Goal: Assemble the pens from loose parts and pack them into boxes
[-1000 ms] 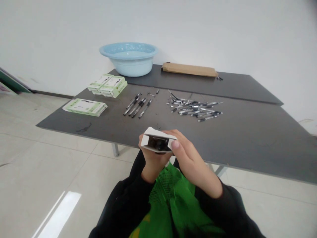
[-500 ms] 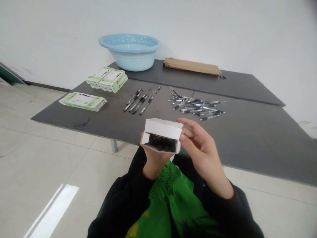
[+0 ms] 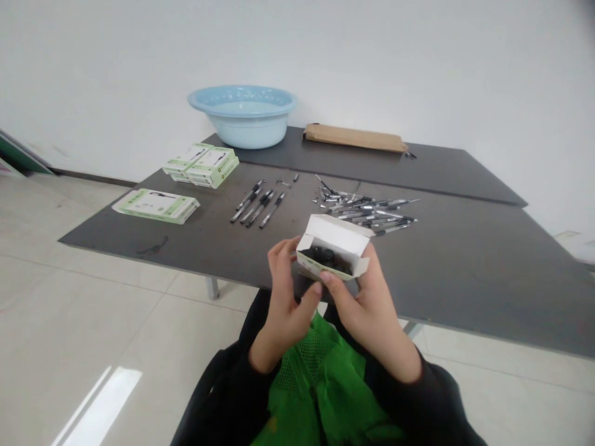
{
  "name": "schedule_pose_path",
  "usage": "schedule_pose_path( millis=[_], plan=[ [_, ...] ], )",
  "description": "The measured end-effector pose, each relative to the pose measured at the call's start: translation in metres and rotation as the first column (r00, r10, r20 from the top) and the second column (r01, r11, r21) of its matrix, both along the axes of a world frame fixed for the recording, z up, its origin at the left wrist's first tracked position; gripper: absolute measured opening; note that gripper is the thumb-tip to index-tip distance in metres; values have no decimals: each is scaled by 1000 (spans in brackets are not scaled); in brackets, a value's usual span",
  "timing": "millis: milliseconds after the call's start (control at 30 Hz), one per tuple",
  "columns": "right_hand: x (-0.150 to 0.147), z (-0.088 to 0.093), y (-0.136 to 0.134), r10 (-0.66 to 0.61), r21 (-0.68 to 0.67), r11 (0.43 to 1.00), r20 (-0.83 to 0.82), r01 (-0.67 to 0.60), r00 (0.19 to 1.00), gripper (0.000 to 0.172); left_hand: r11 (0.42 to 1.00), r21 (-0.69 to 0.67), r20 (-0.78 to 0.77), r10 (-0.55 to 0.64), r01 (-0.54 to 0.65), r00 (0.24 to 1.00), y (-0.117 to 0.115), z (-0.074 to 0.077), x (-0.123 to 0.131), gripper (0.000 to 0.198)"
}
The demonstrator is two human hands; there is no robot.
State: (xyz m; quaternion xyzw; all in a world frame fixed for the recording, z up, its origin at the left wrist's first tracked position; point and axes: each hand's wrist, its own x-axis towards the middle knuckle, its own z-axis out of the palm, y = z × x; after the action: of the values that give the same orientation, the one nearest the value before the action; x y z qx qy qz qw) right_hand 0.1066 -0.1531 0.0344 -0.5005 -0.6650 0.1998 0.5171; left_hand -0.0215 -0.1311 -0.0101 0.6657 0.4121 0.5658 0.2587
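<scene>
An open white-and-green pen box (image 3: pixel 334 230) is held just above the table's near edge, its flap raised. Dark, rounded pen ends (image 3: pixel 325 254) show inside. My right hand (image 3: pixel 372 310) grips the box's right end, thumb on the near side and fingers mostly hidden behind. Around the left end curls my left hand (image 3: pixel 286 297), its fingers at the side and its thumb low by the near edge; that hold looks loose. Beyond the box lie a few capped pens (image 3: pixel 258 204) in a row and a heap of loose pen parts (image 3: pixel 372 210).
Closed pen boxes (image 3: pixel 202 164) are stacked at the table's left, with a single pen box (image 3: pixel 157 205) nearer. A blue basin (image 3: pixel 246 118) and a long brown cardboard package (image 3: pixel 356 137) stand at the back of the dark table (image 3: pixel 465 266).
The box has moved right and turned, tilting down at its right end. My right hand has closed around that end; my left hand has shifted from beneath the box to its left side.
</scene>
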Motion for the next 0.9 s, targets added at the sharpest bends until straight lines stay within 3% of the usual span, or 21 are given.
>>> schedule_pose_path(
  millis=[100, 133, 200, 300, 400, 567, 667, 900],
  plan=[
    [5, -3, 2, -24, 40, 999, -47, 26, 999, 77, 972, 157, 176, 147, -175, 973, 2, 30, -9, 37],
    [6, -3, 2, -17, 62, 998, -44, 20, 999, 82, 948, 236, 165, 178, -214, 970, 3, 41, -11, 32],
    [9, -2, 2, 6, 117, 993, 13, -8, 1000, 83, 922, 377, -51, 113, -86, 992, 5, 61, -11, 27],
    [15, 1, 2, 50, 169, 983, 154, -76, 987, 69, 881, 453, -400, 65, 135, 914, 12, 80, -8, 24],
    [19, 5, 3, 72, 166, 980, 217, -110, 973, 55, 884, 451, -488, 131, 120, 863, 19, 81, -7, 24],
    [21, 4, 4, 36, 185, 980, 228, -80, 973, 47, 904, 427, -408, 173, 20, 897, 21, 66, -13, 24],
    [19, 2, 4, 39, 200, 976, 215, -83, 976, 46, 901, 433, -405, 197, -2, 893, 19, 64, -17, 22],
    [20, -6, 2, -1, 210, 977, 115, -23, 993, 44, 858, 481, -632, 197, 180, 749, 31, 93, -22, 16]
  ],
)
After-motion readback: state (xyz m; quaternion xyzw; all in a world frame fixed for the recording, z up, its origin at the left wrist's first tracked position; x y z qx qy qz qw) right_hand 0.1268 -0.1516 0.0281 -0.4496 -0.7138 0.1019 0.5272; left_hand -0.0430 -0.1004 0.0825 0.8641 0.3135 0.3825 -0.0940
